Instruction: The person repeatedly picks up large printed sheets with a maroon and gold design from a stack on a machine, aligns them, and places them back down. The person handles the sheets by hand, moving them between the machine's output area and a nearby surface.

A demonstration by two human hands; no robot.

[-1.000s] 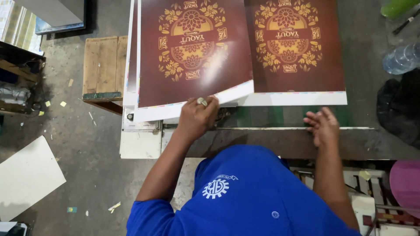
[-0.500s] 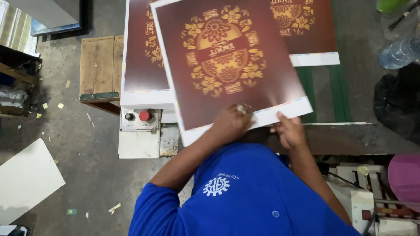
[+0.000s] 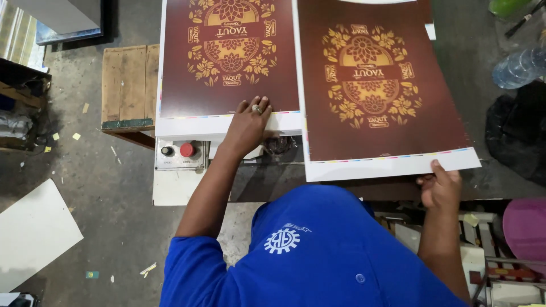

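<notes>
A dark red printed sheet [image 3: 381, 96] with a gold floral design and a white lower margin lies on the right. My right hand [image 3: 441, 190] pinches its lower right corner. A stack of like sheets [image 3: 227, 62] sits on the left. My left hand [image 3: 249, 124], with a ring on one finger, rests flat on the stack's white front margin, fingers spread and holding nothing. A blue shirt [image 3: 318, 250] fills the bottom middle.
A control box [image 3: 181, 153] with a red button and a black knob sits under the left stack. A wooden pallet [image 3: 129, 85] lies to its left, a white board [image 3: 34, 233] on the floor. A plastic bottle [image 3: 520, 65], black bag [image 3: 517, 131] and pink round object [image 3: 526, 227] are at right.
The top sheet has been lifted off the left stack and carried to the right. My right hand moved right with it. My left hand let go and went back to the left stack.
</notes>
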